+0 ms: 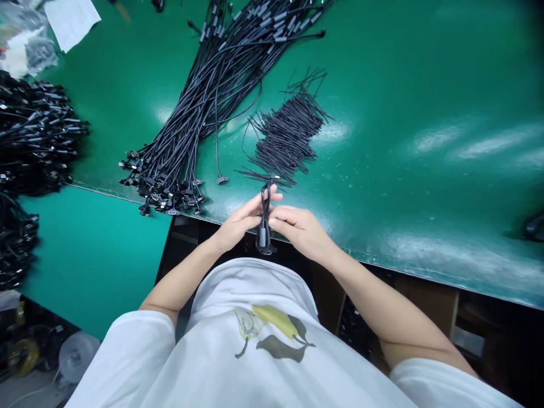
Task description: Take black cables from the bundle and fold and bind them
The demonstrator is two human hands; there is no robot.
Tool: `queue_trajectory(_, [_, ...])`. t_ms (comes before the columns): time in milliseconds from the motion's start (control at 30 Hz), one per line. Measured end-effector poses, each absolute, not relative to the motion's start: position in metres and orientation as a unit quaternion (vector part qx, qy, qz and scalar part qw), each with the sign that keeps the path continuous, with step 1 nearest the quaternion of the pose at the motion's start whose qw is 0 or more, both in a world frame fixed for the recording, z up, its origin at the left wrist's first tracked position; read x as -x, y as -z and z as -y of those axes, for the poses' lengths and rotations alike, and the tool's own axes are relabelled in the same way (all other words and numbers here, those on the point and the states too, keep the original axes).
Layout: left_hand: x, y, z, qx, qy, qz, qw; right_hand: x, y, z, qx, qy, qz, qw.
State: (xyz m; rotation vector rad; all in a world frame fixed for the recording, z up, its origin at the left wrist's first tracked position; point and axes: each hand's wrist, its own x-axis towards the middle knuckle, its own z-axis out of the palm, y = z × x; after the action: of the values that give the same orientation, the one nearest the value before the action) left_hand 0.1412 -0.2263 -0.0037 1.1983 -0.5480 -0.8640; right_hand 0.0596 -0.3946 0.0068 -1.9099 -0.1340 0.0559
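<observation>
We sit at the near edge of the surface (425,85), our two hands meeting just over that edge. The left hand (240,222) and right hand (297,226) pinch a folded cable (265,218) between them, its connector end hanging below the fingers. Directly beyond the hands lies a pile of twist ties (289,136). Left of that pile a long bundle of cables (204,107) runs from the far side down toward the near-left edge. At the far left sits a heap of coiled cables (34,136), and behind it, in the far corner, a sheet of paper (72,20).
</observation>
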Motion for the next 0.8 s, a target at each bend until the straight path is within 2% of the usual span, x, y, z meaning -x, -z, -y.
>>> queue_trajectory(67, [-0.137,-0.002,0.230,-0.511,0.376,0.238,0.735,-0.060,-0.003,0.393,0.863,0.050,0.054,0.501])
queue_trajectory(200, [-0.128,-0.007,0.238,-0.508,0.382,0.221,0.740,-0.057,0.001,0.385,0.944,0.202,0.094,0.242])
queue_trajectory(267, [-0.127,-0.007,0.239,-0.514,0.401,0.216,0.727,-0.056,-0.001,0.385,0.951,0.236,0.096,0.176])
queue_trajectory(367, [-0.130,-0.008,0.236,-0.528,0.440,0.201,0.698,-0.057,-0.005,0.389,0.939,0.289,0.082,0.167])
queue_trajectory(467, [-0.133,-0.010,0.233,-0.544,0.468,0.173,0.675,-0.062,-0.005,0.396,0.922,0.320,0.152,0.155])
queue_trajectory(600, [-0.134,-0.008,0.233,-0.505,0.536,0.107,0.668,-0.068,0.003,0.408,0.940,0.212,0.228,0.137])
queue_trajectory(700, [-0.137,-0.006,0.230,-0.458,0.590,0.100,0.657,-0.066,0.008,0.420,0.956,0.122,0.209,0.164])
queue_trajectory(800, [-0.144,-0.008,0.221,-0.527,0.552,0.126,0.633,-0.060,0.010,0.431,0.963,0.120,0.133,0.201])
